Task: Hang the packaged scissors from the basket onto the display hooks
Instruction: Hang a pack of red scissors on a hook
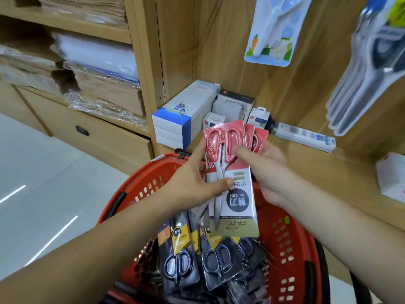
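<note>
Scissor packs (pixel 238 200), flat, glossy, red-handled, between left hand (pixel 188 185) and right hand (pixel 269 174)

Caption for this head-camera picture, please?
The left hand and right hand hold red packaged scissors over the red basket of black ones.

Two hands hold a fanned stack of red-handled packaged scissors (pixel 230 172) above a red basket (pixel 285 249). The left hand (pixel 192 185) pinches the front pack with its thumb; the right hand (pixel 265 172) grips the stack (thumb across the handles). Black-handled packs (pixel 208 264) fill the basket.
</note>
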